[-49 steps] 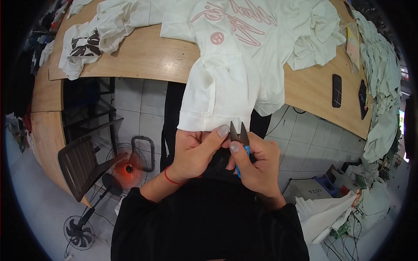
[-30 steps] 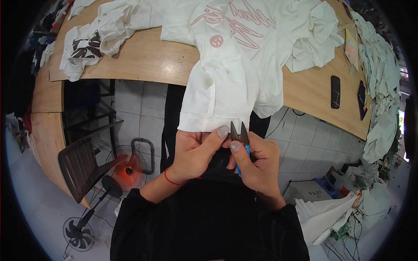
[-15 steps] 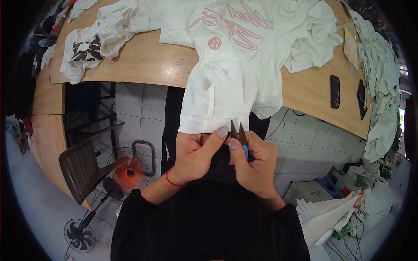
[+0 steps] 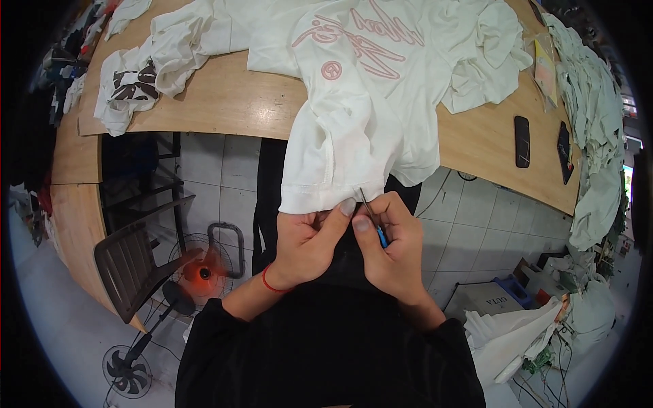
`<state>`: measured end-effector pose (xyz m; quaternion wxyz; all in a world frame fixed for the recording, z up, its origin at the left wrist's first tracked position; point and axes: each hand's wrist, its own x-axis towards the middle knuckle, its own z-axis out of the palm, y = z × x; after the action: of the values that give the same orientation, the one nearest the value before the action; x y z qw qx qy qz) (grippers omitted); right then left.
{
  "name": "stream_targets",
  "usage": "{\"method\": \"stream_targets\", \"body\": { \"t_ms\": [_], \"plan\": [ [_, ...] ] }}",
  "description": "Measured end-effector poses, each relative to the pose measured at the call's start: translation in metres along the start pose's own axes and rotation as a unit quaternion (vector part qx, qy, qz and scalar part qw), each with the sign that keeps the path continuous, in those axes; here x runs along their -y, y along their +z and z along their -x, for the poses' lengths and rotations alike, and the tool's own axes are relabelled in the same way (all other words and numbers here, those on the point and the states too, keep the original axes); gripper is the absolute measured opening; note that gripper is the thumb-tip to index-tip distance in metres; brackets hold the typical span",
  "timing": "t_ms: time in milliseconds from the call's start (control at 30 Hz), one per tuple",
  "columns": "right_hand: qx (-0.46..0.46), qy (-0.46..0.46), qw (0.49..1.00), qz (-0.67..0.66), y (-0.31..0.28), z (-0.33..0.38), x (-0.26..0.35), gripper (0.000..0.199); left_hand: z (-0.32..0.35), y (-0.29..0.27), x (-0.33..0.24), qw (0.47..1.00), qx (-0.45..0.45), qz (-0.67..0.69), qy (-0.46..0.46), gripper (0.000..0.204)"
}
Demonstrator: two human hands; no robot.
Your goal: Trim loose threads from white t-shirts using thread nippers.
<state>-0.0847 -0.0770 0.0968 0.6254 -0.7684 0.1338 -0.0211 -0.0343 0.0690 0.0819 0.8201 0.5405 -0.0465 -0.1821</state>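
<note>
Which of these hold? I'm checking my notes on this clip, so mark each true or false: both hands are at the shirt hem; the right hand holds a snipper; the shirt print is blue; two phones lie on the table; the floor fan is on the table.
1. Both hands, left hand and right hand, are at the hem of the shirt: true.
2. The right hand holds a snipper: true.
3. The shirt print is blue: false, it is pink.
4. Two phones lie on the table: true.
5. The fan is on the table: false, it stands on the floor.
</note>
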Motion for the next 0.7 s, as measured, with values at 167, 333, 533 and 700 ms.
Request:
{"method": "stream_targets", "body": {
  "t_ms": [167,333,533,700],
  "plan": [
    [0.087,0.127,0.926,-0.346,-0.0073,-0.0043,-0.0012,0.031,0.0004,-0.0022,0.0008,0.999,0.005,-0.039,-0.014,0.05],
    [0.083,0.157,0.909,-0.376,-0.0046,-0.0039,-0.0052,0.034,-0.0004,-0.0007,0.0022,1.0,0.005,-0.023,0.004,0.049],
    [0.09,0.216,0.873,-0.428,-0.0047,-0.0065,-0.0063,0.034,0.0009,-0.0007,0.0043,0.999,0.005,-0.032,-0.017,0.049],
    [0.096,0.233,0.868,-0.428,-0.0082,-0.0066,-0.0051,0.035,0.0017,-0.0033,0.0065,0.999,0.012,-0.046,-0.014,0.051]
  ]
}}
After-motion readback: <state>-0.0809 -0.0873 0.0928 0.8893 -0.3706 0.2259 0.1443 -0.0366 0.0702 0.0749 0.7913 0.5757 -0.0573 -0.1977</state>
